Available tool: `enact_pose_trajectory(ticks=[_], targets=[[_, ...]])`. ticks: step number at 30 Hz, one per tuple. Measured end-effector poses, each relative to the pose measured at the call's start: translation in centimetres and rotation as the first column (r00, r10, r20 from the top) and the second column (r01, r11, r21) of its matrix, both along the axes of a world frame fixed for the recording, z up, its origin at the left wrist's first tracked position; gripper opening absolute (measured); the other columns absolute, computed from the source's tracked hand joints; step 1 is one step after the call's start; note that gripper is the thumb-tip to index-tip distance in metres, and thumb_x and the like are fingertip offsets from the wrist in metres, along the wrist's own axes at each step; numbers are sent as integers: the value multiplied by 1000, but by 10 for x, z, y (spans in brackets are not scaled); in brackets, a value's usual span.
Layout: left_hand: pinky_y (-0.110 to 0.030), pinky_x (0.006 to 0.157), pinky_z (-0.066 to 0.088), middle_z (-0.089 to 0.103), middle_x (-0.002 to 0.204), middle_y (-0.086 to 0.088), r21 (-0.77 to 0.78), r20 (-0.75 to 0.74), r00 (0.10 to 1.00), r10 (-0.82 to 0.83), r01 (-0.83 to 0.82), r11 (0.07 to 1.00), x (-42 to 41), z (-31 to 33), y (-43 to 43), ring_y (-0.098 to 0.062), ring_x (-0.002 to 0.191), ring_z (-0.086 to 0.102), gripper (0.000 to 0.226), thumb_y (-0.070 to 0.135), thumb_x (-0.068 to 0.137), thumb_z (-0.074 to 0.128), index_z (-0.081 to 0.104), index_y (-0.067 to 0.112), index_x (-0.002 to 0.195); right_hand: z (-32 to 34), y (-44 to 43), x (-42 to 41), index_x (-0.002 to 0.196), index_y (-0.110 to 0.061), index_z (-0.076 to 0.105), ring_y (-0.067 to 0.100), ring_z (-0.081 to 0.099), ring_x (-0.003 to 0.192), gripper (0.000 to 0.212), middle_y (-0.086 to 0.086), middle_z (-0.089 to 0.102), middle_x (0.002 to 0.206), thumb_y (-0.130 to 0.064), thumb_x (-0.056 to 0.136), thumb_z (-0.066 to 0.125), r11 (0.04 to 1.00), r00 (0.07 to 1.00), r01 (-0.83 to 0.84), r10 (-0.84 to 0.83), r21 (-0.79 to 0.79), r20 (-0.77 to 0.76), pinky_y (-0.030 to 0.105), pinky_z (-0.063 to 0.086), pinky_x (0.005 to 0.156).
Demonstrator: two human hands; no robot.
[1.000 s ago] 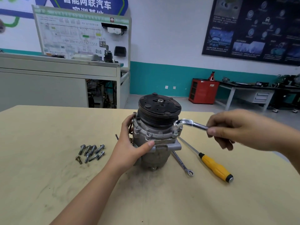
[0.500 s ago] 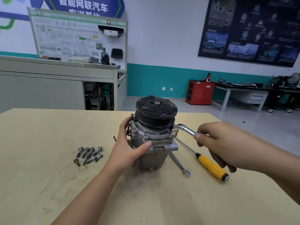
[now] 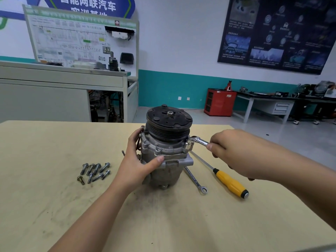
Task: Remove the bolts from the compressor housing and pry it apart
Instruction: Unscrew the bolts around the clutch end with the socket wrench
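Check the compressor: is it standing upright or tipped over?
Upright: the compressor stands on end on the table, black pulley on top, the left hand gripping its side.

Count: one compressor (image 3: 168,170); about eight loose bolts (image 3: 97,167), lower left; one socket wrench (image 3: 198,140); one spanner (image 3: 193,177); one yellow-handled screwdriver (image 3: 231,182); my left hand (image 3: 134,166), right hand (image 3: 234,151).

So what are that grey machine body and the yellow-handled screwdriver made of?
The compressor housing looks like cast metal, probably aluminium: dull grey, rough-surfaced, grimy. The screwdriver has a thin shiny shaft, likely steel, and a smooth yellow handle with a black end, seemingly plastic.
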State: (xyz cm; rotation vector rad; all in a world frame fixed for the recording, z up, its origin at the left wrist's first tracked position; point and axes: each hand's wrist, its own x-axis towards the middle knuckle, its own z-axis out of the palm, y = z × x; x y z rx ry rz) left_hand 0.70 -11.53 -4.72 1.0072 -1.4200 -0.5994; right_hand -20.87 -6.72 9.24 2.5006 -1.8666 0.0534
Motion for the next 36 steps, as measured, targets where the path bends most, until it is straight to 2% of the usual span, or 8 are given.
enact_pose_trajectory(ticks=[7, 10, 14, 20, 24, 30, 34, 36], targets=[[4, 78, 38, 37, 110, 59, 0, -14, 1000, -19, 19, 1000, 3, -2, -4, 31, 107, 39, 81, 41, 66, 79, 26, 61, 123, 4, -12, -14, 71, -29, 40, 6, 41, 54, 32, -7, 45, 64, -35, 102, 34, 998, 998, -50, 52, 43, -43, 19, 30, 46], [-8, 89, 41, 39, 122, 50, 8, -13, 1000, -23, 23, 1000, 4, -3, -5, 24, 115, 41, 80, 42, 64, 75, 26, 63, 124, 5, -23, -20, 72, -31, 42, 6, 41, 60, 30, -8, 46, 67, -32, 101, 36, 996, 996, -78, 79, 35, -40, 23, 29, 53], [-26, 102, 40, 41, 136, 32, 43, -25, 997, -69, 70, 997, 10, -2, -8, 8, 124, 44, 86, 50, 58, 76, 29, 60, 129, 6, -37, -23, 86, -29, 52, 3, 40, 61, 21, -11, 44, 66, -30, 101, 37, 992, 992, -128, 128, 17, 2, 20, 26, 52], [-17, 95, 43, 49, 137, 25, 87, -41, 990, -137, 140, 986, 24, 0, -12, 7, 126, 45, 77, 47, 61, 76, 37, 64, 125, 1, -54, -23, 108, -26, 62, 3, 42, 66, 23, -13, 48, 73, -30, 100, 41, 975, 971, -222, 223, -25, 84, 13, 31, 51], [-27, 104, 40, 51, 139, 19, 120, -81, 986, -146, 155, 981, 33, -2, -16, 4, 126, 48, 70, 33, 71, 72, 40, 55, 130, -1, -63, -18, 111, -25, 63, 0, 42, 70, 25, -19, 47, 76, -30, 99, 42, 957, 953, -286, 290, -52, 87, 14, 30, 58], [-43, 109, 38, 56, 134, 19, 150, -168, 969, -179, 204, 967, 33, -4, -16, -5, 126, 51, 71, 33, 71, 73, 43, 45, 134, 5, -78, -9, 103, -22, 67, -11, 45, 63, 21, -19, 44, 65, -25, 98, 46, 939, 920, -337, 345, -74, 187, 4, 33, 55], [-46, 109, 38, 54, 138, 15, 151, -189, 960, -205, 235, 960, 29, -2, -10, -8, 129, 49, 97, 55, 56, 85, 40, 39, 140, 13, -84, -7, 96, -25, 65, -1, 44, 65, 20, -12, 49, 70, -26, 98, 46, 924, 906, -372, 382, -92, 182, 14, 29, 59], [-48, 110, 37, 54, 137, 18, 142, -190, 966, -175, 203, 969, 27, -2, -9, -5, 128, 49, 80, 47, 69, 81, 41, 41, 139, 17, -82, -10, 91, -23, 64, -5, 45, 61, 20, -8, 50, 69, -25, 98, 46, 917, 869, -375, 400, -138, 291, 11, 32, 56]])
